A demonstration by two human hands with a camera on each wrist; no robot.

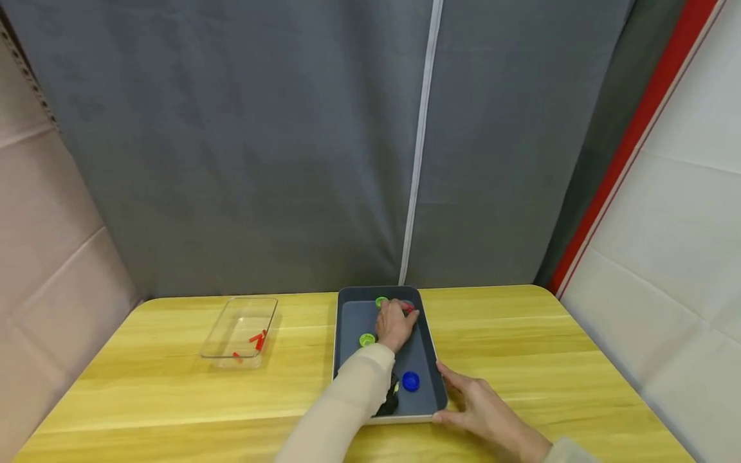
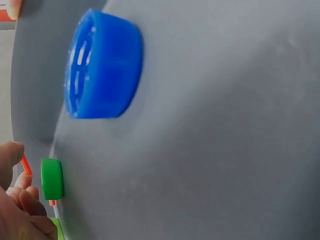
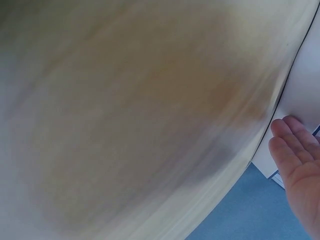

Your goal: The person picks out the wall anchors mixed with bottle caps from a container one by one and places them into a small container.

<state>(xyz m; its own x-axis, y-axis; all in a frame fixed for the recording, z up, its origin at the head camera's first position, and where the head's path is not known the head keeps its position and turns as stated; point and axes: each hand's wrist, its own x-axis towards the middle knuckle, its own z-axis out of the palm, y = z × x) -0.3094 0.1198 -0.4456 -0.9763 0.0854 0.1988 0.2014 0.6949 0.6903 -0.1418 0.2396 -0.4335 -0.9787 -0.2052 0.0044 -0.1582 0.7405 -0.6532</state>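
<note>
The red stick [image 2: 27,165] was at the far part of the grey tray [image 1: 419,404], pinched between the thumb and a fingertip of the left hand [image 1: 395,325]. In the left wrist view its long axis ran steeply, leaning a little, with the upper end at the thumb and the lower end at the fingertip; neither end could be told as a front. A green cap [image 2: 52,179] stood near it, while a light green cap [image 1: 367,339] and a blue cap [image 1: 411,381] lay nearer the person on the tray floor. The right hand [image 1: 483,411], grasping nothing, rested its extended fingers and thumb against the tray's near right corner. Other red pieces [image 1: 258,343] lay at differing angles in the clear container [image 1: 231,326], well apart to the left.
</note>
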